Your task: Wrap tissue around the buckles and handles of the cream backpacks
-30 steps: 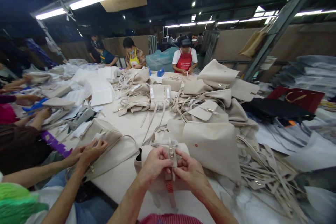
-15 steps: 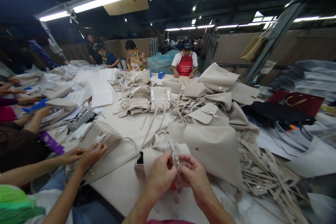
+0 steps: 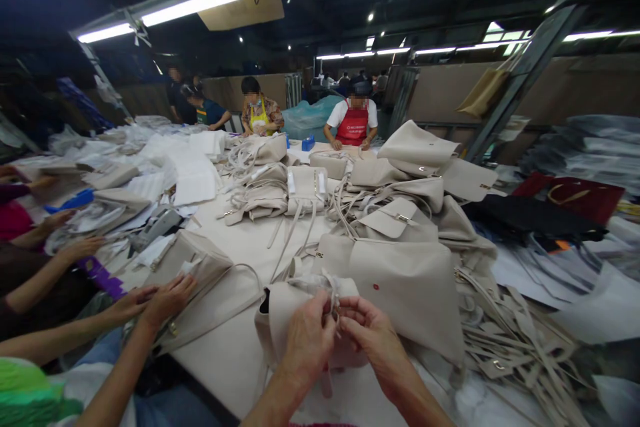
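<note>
Though partly hidden behind the knuckles in the head view, plain enough toward the near edge of the worktop (image 3: pixel 215 340): a beige handbag (image 3: pixel 283 303), just beyond and beneath both hands. Set with its long axis roughly crosswise, a dark gap at its left end. Over its middle, pointing away from the near edge, a narrow buckle strap (image 3: pixel 334 285), right between the two sets of fingertips. Bunched at the same spot, clear plastic film (image 3: pixel 313 282).

Drawn in tight on the strap, thumb to forefinger: the left hand (image 3: pixel 309 333), seemingly the nearer of the two and covering more of the handbag. Close on the other side: the right hand (image 3: pixel 367 333), thumb and forefinger almost together, other fingers loosely curled. Cannot tell what, if anything, between those tips.

Beyond the right hand, toward the right edge, a larger beige bag (image 3: pixel 400 287); farther over, a tangle of loose straps (image 3: pixel 520 350). Off to the left, by the near edge, a co-worker's hands (image 3: pixel 173 297) upon another beige bag (image 3: pixel 187 248). At the far edge, a person in a red apron (image 3: pixel 353 128).
</note>
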Action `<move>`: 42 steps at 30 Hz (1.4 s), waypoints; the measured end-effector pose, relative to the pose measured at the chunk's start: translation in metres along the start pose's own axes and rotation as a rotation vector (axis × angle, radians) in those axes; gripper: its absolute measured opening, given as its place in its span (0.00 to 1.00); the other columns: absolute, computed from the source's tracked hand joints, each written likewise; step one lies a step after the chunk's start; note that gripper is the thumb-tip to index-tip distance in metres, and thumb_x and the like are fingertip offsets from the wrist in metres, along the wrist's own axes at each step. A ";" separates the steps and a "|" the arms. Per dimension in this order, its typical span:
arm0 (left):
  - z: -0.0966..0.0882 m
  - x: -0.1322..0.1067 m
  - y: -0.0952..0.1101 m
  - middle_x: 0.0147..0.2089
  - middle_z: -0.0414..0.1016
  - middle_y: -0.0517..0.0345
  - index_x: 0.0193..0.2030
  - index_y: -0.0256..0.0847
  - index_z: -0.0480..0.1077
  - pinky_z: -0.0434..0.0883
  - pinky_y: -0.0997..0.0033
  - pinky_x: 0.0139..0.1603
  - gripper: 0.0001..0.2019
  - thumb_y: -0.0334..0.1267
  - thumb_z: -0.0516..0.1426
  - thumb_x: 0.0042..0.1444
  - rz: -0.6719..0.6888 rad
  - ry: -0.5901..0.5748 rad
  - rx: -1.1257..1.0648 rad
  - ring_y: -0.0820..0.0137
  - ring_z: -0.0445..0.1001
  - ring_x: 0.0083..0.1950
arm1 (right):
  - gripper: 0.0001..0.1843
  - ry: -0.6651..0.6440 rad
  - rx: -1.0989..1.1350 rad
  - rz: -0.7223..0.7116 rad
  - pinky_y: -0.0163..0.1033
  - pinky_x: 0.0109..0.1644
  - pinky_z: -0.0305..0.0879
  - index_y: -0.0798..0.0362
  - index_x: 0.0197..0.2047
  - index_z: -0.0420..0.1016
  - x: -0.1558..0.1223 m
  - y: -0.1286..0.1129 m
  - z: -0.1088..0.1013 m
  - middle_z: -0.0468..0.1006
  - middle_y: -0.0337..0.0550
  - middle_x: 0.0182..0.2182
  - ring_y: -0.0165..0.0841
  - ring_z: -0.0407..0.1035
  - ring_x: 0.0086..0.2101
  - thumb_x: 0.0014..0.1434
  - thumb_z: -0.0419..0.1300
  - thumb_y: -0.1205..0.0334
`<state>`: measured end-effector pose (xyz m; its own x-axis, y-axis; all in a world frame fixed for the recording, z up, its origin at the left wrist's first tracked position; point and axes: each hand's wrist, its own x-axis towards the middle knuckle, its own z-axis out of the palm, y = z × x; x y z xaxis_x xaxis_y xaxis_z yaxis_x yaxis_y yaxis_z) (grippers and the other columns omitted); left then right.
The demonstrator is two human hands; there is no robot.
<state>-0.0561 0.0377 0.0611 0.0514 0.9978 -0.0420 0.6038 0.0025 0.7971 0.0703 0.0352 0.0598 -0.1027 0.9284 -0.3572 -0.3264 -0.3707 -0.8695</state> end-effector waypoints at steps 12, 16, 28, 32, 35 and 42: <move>-0.001 0.001 -0.010 0.22 0.62 0.69 0.31 0.40 0.62 0.55 0.79 0.19 0.12 0.38 0.62 0.44 -0.291 -0.197 -0.977 0.81 0.55 0.18 | 0.20 -0.047 0.033 -0.005 0.32 0.26 0.61 0.53 0.35 0.77 -0.001 0.008 -0.001 0.82 0.42 0.28 0.31 0.71 0.24 0.39 0.74 0.53; -0.006 -0.002 -0.012 0.24 0.66 0.66 0.33 0.38 0.64 0.62 0.79 0.22 0.17 0.35 0.66 0.39 -0.402 -0.286 -1.206 0.81 0.59 0.19 | 0.21 -0.031 0.054 -0.075 0.32 0.27 0.60 0.52 0.29 0.71 0.003 0.006 0.001 0.78 0.37 0.21 0.29 0.68 0.22 0.37 0.74 0.52; -0.005 -0.024 -0.003 0.42 0.71 0.53 0.45 0.42 0.68 0.70 0.66 0.44 0.14 0.29 0.57 0.50 0.287 0.199 -0.273 0.66 0.71 0.41 | 0.18 -0.041 0.070 -0.133 0.30 0.27 0.58 0.51 0.27 0.66 0.007 0.010 -0.003 0.70 0.30 0.19 0.25 0.62 0.22 0.37 0.73 0.63; -0.006 -0.026 -0.008 0.43 0.71 0.48 0.44 0.42 0.72 0.70 0.65 0.45 0.13 0.27 0.50 0.57 0.502 0.228 0.076 0.63 0.71 0.45 | 0.17 -0.073 0.041 -0.173 0.30 0.27 0.57 0.52 0.27 0.67 0.009 0.015 -0.003 0.70 0.31 0.20 0.25 0.62 0.23 0.40 0.72 0.61; -0.006 -0.018 -0.013 0.36 0.72 0.49 0.38 0.42 0.74 0.69 0.66 0.42 0.12 0.29 0.50 0.60 0.561 0.227 0.220 0.63 0.70 0.40 | 0.15 -0.100 0.001 -0.224 0.30 0.29 0.58 0.52 0.27 0.67 0.010 0.021 -0.002 0.71 0.32 0.21 0.26 0.63 0.24 0.43 0.71 0.59; -0.005 -0.004 -0.006 0.35 0.72 0.51 0.31 0.41 0.69 0.66 0.65 0.42 0.10 0.29 0.48 0.57 0.416 0.266 0.150 0.63 0.69 0.39 | 0.08 -0.017 -0.307 -0.320 0.32 0.26 0.54 0.50 0.28 0.65 0.003 0.027 -0.002 0.67 0.30 0.19 0.26 0.59 0.21 0.48 0.63 0.67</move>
<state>-0.0640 0.0339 0.0599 0.1193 0.8947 0.4305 0.6841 -0.3884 0.6174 0.0632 0.0275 0.0346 -0.0583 0.9970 -0.0502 -0.0508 -0.0532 -0.9973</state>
